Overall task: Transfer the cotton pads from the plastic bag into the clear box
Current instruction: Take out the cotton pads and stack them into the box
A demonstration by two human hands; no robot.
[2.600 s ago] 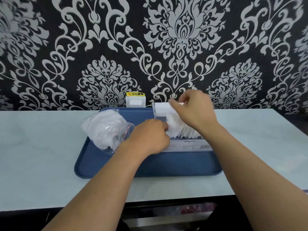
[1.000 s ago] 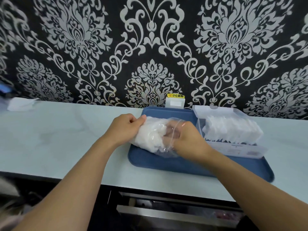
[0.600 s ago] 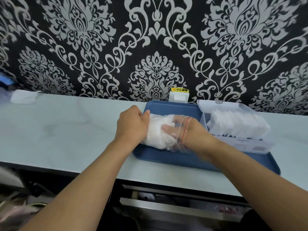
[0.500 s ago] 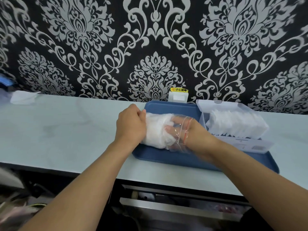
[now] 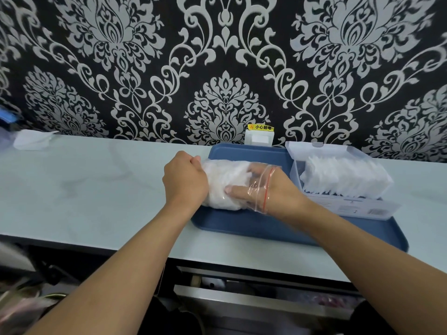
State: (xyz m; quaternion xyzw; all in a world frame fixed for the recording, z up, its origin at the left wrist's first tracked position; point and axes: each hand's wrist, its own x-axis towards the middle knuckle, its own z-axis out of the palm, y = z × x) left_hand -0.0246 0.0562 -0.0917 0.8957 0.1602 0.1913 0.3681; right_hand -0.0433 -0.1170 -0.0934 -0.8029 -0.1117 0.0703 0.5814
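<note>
A clear plastic bag (image 5: 223,182) stuffed with white cotton pads lies on the left part of a blue tray (image 5: 261,226). My left hand (image 5: 185,181) grips the bag's closed left end. My right hand (image 5: 263,187) is pushed inside the bag's open mouth, its fingers curled round the pads there; the bag's red-lined rim wraps over its back. To the right on the tray stands the clear box (image 5: 348,206), lid open at the back, with a row of white cotton pads (image 5: 343,175) standing inside.
The tray sits on a pale countertop (image 5: 96,189) against a patterned wall. A white wall socket (image 5: 259,137) with a yellow label is behind the tray. A white crumpled sheet (image 5: 33,139) lies at the far left. An open drawer (image 5: 254,291) shows below the counter's front edge.
Both hands left the clear box and came to the bag. My left hand took the bag's left end and my right hand slid deeper into its mouth.
</note>
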